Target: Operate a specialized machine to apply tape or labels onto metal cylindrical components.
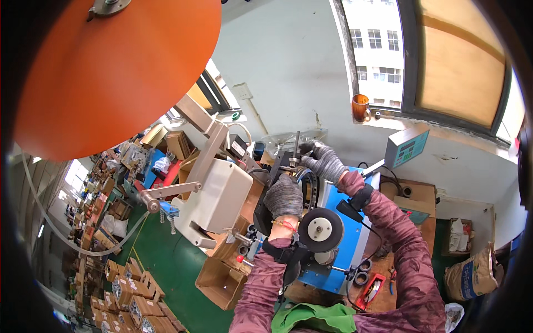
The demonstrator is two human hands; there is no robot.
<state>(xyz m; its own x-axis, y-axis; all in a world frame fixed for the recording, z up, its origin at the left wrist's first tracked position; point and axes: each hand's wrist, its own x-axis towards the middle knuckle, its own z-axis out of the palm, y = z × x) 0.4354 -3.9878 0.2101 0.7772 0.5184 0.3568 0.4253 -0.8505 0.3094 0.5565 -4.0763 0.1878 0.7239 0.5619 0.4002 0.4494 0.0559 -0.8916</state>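
Both my hands wear grey knit gloves and work at the far side of a blue bench machine (345, 222). My left hand (284, 198) is closed against the black frame (265, 195), its fingertips hidden from me. Just right of an upright metal rod (297, 145), my right hand (324, 163) has its fingers curled; what they grip is hidden. Between the hands lie a metal fitting (293, 161) and a black curved ring (309, 183). Nearer to me, a black wheel (321, 230) with a pale hub sits beside my left wrist.
A large orange lamp shade (122, 66) fills the upper left. A control box (406, 147) stands at the right. Below it are a red tray (371, 291) and black rings (362, 276). Left stand a beige machine housing (216, 194) and a cardboard box (222, 286). A mug (360, 107) rests on the sill.
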